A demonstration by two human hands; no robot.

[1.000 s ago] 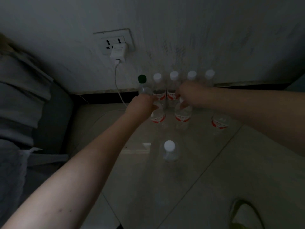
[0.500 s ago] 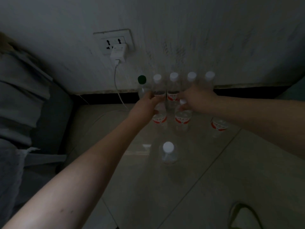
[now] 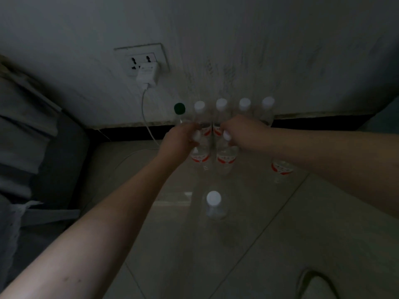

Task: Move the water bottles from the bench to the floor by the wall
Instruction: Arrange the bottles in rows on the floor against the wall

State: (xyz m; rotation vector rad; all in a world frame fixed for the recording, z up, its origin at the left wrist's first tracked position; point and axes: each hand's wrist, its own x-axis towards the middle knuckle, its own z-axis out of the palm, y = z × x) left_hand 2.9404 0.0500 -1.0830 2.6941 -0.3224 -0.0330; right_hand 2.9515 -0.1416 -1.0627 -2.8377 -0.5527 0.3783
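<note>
Several clear water bottles stand on the tiled floor along the wall. The back row has a green-capped bottle (image 3: 179, 108) and white-capped ones (image 3: 221, 104). In the second row, my left hand (image 3: 181, 139) grips the neck of one red-labelled bottle (image 3: 199, 157). My right hand (image 3: 244, 132) grips the neck of the bottle beside it (image 3: 225, 158). Both bottles stand upright, bases at the floor. Another bottle (image 3: 281, 169) shows under my right forearm. A lone bottle (image 3: 213, 203) stands nearer to me.
A wall socket with a white charger (image 3: 146, 74) sits above the bottles, its cable (image 3: 149, 126) trailing to the floor. A grey cushioned seat (image 3: 43, 147) fills the left. A shoe (image 3: 313, 283) lies at the bottom right. Open floor tiles (image 3: 280, 234) lie in front.
Both hands, each on its bottle, have shifted a little to the left. My right hand has dropped slightly from the back row onto the second-row bottle.
</note>
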